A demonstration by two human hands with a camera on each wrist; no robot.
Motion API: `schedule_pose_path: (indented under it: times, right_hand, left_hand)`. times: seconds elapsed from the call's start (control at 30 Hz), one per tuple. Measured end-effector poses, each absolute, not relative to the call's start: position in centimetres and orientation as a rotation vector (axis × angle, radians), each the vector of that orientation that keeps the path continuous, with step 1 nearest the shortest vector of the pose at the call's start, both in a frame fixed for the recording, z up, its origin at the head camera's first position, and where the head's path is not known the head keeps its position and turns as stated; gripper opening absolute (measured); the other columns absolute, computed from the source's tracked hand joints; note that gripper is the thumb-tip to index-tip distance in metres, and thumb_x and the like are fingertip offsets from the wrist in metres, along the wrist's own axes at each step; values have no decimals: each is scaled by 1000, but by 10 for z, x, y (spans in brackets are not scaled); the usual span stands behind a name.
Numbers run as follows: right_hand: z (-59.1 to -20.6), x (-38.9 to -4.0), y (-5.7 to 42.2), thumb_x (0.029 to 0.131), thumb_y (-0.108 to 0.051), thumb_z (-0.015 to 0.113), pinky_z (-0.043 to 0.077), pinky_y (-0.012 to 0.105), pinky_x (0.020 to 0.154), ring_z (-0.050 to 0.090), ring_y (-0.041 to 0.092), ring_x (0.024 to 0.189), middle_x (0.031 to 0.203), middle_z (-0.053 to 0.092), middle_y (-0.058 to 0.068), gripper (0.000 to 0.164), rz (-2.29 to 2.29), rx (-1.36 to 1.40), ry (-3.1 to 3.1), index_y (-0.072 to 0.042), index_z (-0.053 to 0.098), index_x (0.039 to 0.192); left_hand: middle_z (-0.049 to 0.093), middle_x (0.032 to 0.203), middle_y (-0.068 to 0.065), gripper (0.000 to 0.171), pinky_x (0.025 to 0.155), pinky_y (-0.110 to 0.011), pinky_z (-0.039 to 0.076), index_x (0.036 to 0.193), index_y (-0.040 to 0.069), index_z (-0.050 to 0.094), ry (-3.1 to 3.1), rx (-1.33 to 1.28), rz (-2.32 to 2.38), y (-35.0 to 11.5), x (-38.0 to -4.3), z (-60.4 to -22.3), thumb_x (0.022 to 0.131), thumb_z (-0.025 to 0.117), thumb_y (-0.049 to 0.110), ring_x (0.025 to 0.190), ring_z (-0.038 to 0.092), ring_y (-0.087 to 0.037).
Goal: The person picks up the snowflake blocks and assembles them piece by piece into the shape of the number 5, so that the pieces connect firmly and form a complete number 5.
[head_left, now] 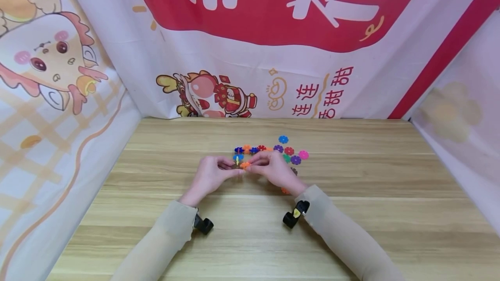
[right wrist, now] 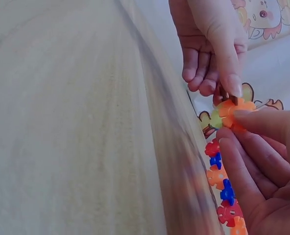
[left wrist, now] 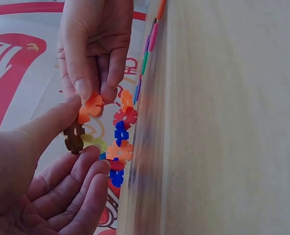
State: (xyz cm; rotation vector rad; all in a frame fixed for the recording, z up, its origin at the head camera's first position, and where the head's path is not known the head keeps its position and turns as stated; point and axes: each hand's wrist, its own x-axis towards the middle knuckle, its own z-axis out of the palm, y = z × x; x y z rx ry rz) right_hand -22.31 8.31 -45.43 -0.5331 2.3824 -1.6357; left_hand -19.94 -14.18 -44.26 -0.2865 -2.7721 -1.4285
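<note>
My left hand (head_left: 208,174) pinches a brown flower-shaped interlocking disc (left wrist: 74,134) between thumb and fingers. Facing it, my right hand (head_left: 277,170) grips an orange flower disc (right wrist: 230,113) by thumb and fingertips. The two discs meet edge to edge; how deeply their slots engage cannot be seen. Just behind the brown one is a yellow disc (left wrist: 93,142), partly covered by the left fingers. Beyond the hands runs a chain of joined discs, including an orange disc (left wrist: 119,152), a blue disc (left wrist: 121,133) and a red disc (left wrist: 124,117).
Loose discs lie right of the chain on the wooden table (head_left: 371,211), among them a blue disc (head_left: 283,139), a pink disc (head_left: 303,155) and a purple disc (head_left: 295,159). Beside the right wrist lies another orange disc (head_left: 285,190). Printed cloth (head_left: 242,38) hangs behind the table.
</note>
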Motion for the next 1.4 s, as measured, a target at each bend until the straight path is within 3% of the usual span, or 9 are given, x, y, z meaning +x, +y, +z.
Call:
schedule_pose_path:
  times: [0.17,0.33,0.6,1.1,1.4]
  right_hand:
    - [-453,-226,94,89,-23,82,59,33,84,72,16,95,104,76,-1,28,-1679,-564,2328,-11,76,114]
    - [-444,-227,117,91,-14,80,58,35,86,71,22,100,111,74,10,32,-1702,-545,2322,-2,72,120]
    - [-431,-223,157,91,-20,80,56,34,88,69,21,102,117,71,15,37,-1615,-450,2397,-2,70,123]
    - [-439,-201,193,88,-22,83,57,33,81,68,19,94,105,75,2,34,-1326,-570,2494,-6,74,117]
    - [-448,-186,195,83,-25,87,55,30,70,63,20,82,99,73,-2,34,-1225,-564,2516,-13,77,113]
  left_hand:
    - [74,88,1,29,71,-30,59,95,9,78,-2772,-252,-1455,-142,-200,-441,76,92,27,78,69,-14]
    - [73,87,3,30,69,-31,58,94,13,78,-2802,-191,-1466,-143,-200,-439,76,92,33,77,68,-15]
    - [72,87,3,31,69,-31,57,93,13,77,-2814,-187,-1455,-144,-199,-438,77,91,34,77,67,-15]
    - [71,85,2,30,68,-32,57,92,9,76,-2792,-237,-1445,-147,-198,-440,77,92,30,73,66,-15]
    - [72,84,2,31,67,-32,57,91,10,76,-2799,-237,-1449,-147,-198,-440,76,92,32,72,66,-14]
